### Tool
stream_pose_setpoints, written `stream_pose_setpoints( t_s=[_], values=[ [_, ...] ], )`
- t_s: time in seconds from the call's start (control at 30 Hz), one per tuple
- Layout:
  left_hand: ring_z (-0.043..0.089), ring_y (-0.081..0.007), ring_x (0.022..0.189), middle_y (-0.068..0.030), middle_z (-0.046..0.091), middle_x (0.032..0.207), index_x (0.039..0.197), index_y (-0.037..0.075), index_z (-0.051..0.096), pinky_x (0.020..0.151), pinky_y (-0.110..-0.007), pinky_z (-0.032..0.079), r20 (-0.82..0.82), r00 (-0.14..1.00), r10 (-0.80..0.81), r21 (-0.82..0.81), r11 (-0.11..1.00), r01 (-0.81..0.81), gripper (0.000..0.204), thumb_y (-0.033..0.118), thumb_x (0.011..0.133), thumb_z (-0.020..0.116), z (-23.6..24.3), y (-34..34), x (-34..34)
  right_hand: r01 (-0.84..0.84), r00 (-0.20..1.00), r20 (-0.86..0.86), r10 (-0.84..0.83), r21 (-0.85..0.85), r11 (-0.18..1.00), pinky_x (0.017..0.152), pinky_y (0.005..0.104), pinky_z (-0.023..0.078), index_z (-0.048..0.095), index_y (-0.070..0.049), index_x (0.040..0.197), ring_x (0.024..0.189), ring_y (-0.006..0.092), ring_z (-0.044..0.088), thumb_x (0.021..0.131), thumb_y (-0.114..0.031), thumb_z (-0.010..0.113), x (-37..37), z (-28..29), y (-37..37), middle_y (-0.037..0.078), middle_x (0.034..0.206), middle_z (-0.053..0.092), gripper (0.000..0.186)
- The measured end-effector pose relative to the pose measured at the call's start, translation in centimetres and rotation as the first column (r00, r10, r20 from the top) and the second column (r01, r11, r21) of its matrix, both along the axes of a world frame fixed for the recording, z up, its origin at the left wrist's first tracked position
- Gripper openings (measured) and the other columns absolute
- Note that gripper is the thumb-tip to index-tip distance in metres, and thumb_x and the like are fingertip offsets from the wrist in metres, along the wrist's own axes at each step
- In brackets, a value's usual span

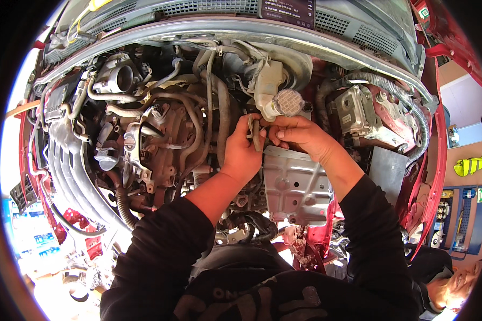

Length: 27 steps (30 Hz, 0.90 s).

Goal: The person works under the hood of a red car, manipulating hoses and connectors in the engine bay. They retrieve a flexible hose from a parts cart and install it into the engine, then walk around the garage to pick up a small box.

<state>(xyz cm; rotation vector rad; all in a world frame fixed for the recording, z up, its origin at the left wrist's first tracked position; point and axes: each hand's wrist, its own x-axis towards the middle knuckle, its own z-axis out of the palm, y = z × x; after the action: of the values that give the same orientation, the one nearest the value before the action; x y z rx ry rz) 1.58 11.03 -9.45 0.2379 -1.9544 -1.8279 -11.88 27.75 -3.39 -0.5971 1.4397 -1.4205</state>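
In the middle of an open engine bay, both my hands work close together just below a fluid reservoir [269,80] with a round, pale, ribbed cap [288,102]. My left hand [243,152] is closed around a small greyish-tan, strip-like part [256,136] that stands up between thumb and fingers; its exact kind does not show. Beside it, my right hand [300,135] has its fingers curled in a pinch above the upper edge of a metal tray [296,184]. Whatever lies between those fingertips is hidden.
Hoses and an engine with a ribbed intake manifold [77,171] fill the left side. A metal-cased control unit [353,113] and a corrugated conduit [420,120] are on the right. A phone [287,12] rests on the cowl. Another person [444,283] is at lower right.
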Motion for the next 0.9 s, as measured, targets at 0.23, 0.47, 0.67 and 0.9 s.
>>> stream_pose_setpoints(
  t_s=[0.23,0.47,0.67,0.9],
  values=[
    [0.070,-0.0188,0.102,-0.0080,0.073,0.116,0.140,0.008,0.059,0.096,-0.033,0.056,0.120,0.993,0.013,-0.067,0.998,-0.005,0.031,0.004,0.110,0.067,1.2,-0.2,0.3,0.074,0.955,-0.295,-0.039,0.109,0.991,0.078,0.0278,0.051,0.076,-0.002,0.125,0.089,0.0090,0.062,0.105,-0.012,0.073,1.1,1.1,-1.0,-0.001,0.100,0.073,0.023],
    [0.078,-0.0304,0.098,-0.0180,0.078,0.111,0.145,0.007,0.060,0.090,-0.037,0.060,0.071,0.996,0.055,-0.157,0.987,-0.043,0.038,0.004,0.107,0.065,1.1,-0.2,0.7,0.113,0.953,-0.296,-0.069,0.134,0.985,0.070,0.0282,0.051,0.077,-0.007,0.141,0.084,0.0072,0.062,0.104,-0.008,0.077,0.3,0.4,-2.7,-0.002,0.100,0.076,0.037],
    [0.078,-0.0320,0.107,-0.0186,0.078,0.118,0.148,0.006,0.059,0.095,-0.038,0.060,0.109,0.992,0.056,-0.123,0.992,-0.042,0.042,0.004,0.107,0.066,0.8,-0.2,0.6,0.124,0.936,-0.343,-0.076,0.121,0.985,0.069,0.0283,0.050,0.077,-0.010,0.143,0.082,0.0079,0.061,0.105,-0.006,0.076,0.7,0.4,-2.8,-0.002,0.101,0.076,0.038],
    [0.079,-0.0339,0.110,-0.0189,0.079,0.119,0.147,0.007,0.058,0.098,-0.038,0.059,0.079,0.996,0.032,-0.108,0.994,-0.023,0.043,0.002,0.105,0.066,0.3,-0.2,0.4,0.114,0.946,-0.317,-0.070,0.121,0.986,0.068,0.0292,0.049,0.075,-0.009,0.145,0.080,0.0077,0.059,0.103,-0.005,0.076,0.7,0.0,-3.0,-0.003,0.095,0.072,0.043]
  ],
)
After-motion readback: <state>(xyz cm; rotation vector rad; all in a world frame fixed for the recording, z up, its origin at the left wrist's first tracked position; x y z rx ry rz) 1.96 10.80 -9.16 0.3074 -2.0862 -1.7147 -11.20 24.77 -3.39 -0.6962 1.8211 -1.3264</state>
